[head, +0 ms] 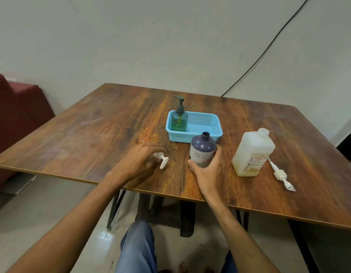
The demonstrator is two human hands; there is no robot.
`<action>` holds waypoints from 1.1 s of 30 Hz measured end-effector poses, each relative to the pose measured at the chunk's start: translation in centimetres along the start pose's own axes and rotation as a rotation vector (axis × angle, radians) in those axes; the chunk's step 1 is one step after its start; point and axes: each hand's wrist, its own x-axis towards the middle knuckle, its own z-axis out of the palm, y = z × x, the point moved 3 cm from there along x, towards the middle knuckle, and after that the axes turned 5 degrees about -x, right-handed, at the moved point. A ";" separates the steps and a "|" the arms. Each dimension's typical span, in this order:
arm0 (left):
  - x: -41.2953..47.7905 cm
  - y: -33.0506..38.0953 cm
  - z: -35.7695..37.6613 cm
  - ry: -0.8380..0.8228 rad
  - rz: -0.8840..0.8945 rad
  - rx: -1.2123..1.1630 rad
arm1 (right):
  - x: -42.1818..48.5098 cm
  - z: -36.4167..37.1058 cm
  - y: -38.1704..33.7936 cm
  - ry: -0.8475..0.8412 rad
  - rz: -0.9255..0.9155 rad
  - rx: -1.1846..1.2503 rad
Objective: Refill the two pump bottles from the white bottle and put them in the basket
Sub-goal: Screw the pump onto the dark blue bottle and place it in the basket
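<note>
Dark purple plastic pump bottle with a white label (203, 152) stands open-necked near the front of the brown wooden table (92, 125), just in front of the light blue perforated plastic basket (202, 126) that holds the teal translucent pump bottle (179, 120). The right hand (207, 171) wraps around its lower body, and the left hand (140, 160), to its left, curls its fingers around the small white plastic pump head (162, 162) down at the tabletop. The pump could go on crooked and cross-thread, or a hard twist could tip the open bottle, while a stray elbow could knock over the uncapped square white plastic bottle (253, 152) on the right
</note>
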 end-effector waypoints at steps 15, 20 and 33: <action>8.0 11.4 -10.3 0.618 -0.019 -0.790 | -0.1 -1.3 -1.1 0.001 -0.078 -0.094; 10.2 13.9 -10.1 0.651 -0.035 -0.850 | -0.1 -1.4 -1.2 0.011 -0.080 -0.130; 10.6 12.5 -6.0 0.654 -0.172 -0.757 | -0.1 -1.6 -1.5 -0.002 -0.080 -0.141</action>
